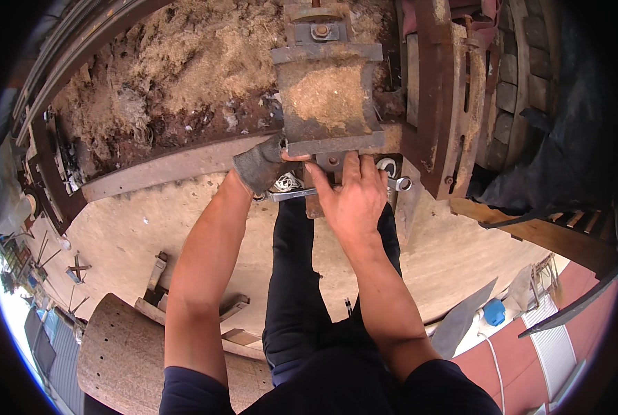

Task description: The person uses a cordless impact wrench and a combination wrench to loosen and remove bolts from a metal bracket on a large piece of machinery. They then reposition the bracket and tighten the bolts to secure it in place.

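Observation:
A curved metal cradle [328, 97] with sawdust in its hollow sits in front of me, a flat bar along its near edge. My left hand [262, 166], in a grey glove, is closed at the cradle's near left corner; most of its fingers are hidden, and what they hold cannot be made out. My bare right hand [354, 197] lies with fingers extended against a drilled bracket [332, 162] under the bar. Its thumb is spread toward the left hand. A metal wrench [293, 195] passes beneath the right hand, its ring end showing on the right.
Sawdust [205, 55] heaps behind a long metal rail [171, 168]. A rusty upright frame [433, 104] stands at the right, beside black sheeting [565, 124]. A wooden beam [530, 228] juts out below it. At lower left lie a large curved panel [122, 353] and metal pieces [158, 271].

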`<state>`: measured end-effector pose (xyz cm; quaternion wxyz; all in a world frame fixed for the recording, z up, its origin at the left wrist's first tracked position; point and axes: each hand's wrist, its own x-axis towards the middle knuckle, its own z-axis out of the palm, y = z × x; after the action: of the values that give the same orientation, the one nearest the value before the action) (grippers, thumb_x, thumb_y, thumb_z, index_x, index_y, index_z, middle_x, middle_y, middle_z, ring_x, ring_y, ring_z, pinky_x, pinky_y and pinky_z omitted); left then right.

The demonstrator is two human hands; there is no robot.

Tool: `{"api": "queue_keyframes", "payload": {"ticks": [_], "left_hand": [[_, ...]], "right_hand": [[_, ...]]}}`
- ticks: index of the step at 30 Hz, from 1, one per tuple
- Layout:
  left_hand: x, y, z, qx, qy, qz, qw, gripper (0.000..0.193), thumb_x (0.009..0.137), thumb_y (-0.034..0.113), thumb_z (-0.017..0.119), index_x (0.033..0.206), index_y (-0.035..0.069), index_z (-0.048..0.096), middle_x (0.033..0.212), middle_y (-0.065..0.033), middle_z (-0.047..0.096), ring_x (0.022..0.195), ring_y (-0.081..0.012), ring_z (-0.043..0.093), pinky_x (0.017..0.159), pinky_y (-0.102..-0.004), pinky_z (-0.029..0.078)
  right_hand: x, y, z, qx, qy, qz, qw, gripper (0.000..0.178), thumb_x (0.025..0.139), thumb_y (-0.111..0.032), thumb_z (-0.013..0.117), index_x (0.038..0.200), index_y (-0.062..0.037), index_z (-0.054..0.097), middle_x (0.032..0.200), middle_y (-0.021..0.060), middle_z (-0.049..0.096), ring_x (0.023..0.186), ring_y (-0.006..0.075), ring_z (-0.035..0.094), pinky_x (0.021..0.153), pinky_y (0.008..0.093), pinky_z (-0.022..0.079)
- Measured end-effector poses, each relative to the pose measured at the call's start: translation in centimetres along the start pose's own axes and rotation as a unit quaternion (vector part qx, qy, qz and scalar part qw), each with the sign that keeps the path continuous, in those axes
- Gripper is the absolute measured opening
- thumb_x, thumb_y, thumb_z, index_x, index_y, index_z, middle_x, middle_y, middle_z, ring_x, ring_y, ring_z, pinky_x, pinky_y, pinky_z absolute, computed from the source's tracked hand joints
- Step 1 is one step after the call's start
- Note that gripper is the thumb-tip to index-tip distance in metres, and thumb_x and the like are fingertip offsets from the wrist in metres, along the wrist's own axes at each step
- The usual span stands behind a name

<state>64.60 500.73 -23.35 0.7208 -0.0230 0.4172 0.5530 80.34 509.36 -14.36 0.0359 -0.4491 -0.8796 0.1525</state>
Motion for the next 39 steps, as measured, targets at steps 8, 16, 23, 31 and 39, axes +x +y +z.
{"api": "queue_keyframes", "payload": {"ticks": [8, 16, 23, 31, 39], "left_hand": [[0.2, 0.1, 0.7, -0.007, 0.005, 0.023, 1.000, 0.040, 0.081, 0.012, 0.081, 0.116, 0.003, 0.067, 0.109, -0.0071, 0.068, 0.101, -0.0197, 0.064, 0.091, -0.0332, 0.053], [0.4, 0.5, 1.1, 0.001, 0.012, -0.010, 1.000, 0.046, 0.083, 0.007, 0.081, 0.124, 0.001, 0.063, 0.114, -0.0077, 0.068, 0.104, -0.0197, 0.065, 0.093, -0.0333, 0.055], [0.1, 0.7, 1.6, 0.000, -0.012, 0.007, 1.000, 0.048, 0.083, 0.010, 0.081, 0.127, 0.001, 0.063, 0.116, -0.0074, 0.069, 0.105, -0.0188, 0.065, 0.095, -0.0319, 0.053], [1.5, -0.7, 0.6, 0.067, -0.016, 0.000, 0.998, 0.053, 0.083, 0.013, 0.082, 0.130, 0.001, 0.061, 0.123, -0.0075, 0.066, 0.116, -0.0187, 0.059, 0.103, -0.0337, 0.047], [2.0, -0.7, 0.0, 0.035, -0.046, 0.023, 0.998, 0.058, 0.081, 0.013, 0.083, 0.133, 0.001, 0.060, 0.128, -0.0067, 0.065, 0.120, -0.0187, 0.058, 0.106, -0.0332, 0.044]], "right_hand": [[0.0, 0.3, 0.6, -0.012, -0.006, -0.009, 1.000, 0.059, 0.077, -0.046, 0.082, 0.103, 0.0060, 0.069, 0.097, 0.0220, 0.068, 0.084, 0.0358, 0.067, 0.075, 0.0472, 0.049], [-0.8, 1.2, 0.8, 0.080, 0.014, 0.019, 0.997, 0.062, 0.072, -0.038, 0.087, 0.110, 0.0068, 0.069, 0.092, 0.0205, 0.069, 0.084, 0.0359, 0.065, 0.078, 0.0450, 0.050], [-0.3, 1.1, 0.2, -0.004, 0.009, -0.042, 0.999, 0.066, 0.076, -0.044, 0.085, 0.110, 0.0097, 0.067, 0.095, 0.0227, 0.070, 0.082, 0.0373, 0.065, 0.077, 0.0463, 0.050], [0.9, 3.2, -0.8, 0.308, -0.102, 0.146, 0.935, 0.038, 0.087, -0.025, 0.081, 0.102, 0.0076, 0.069, 0.096, 0.0174, 0.070, 0.074, 0.0222, 0.064, 0.067, 0.0356, 0.052], [2.5, 2.7, -1.6, 0.499, -0.122, 0.294, 0.806, 0.020, 0.083, -0.002, 0.082, 0.097, 0.0088, 0.071, 0.076, 0.0074, 0.067, 0.066, 0.0127, 0.060, 0.060, 0.0261, 0.050]]}}
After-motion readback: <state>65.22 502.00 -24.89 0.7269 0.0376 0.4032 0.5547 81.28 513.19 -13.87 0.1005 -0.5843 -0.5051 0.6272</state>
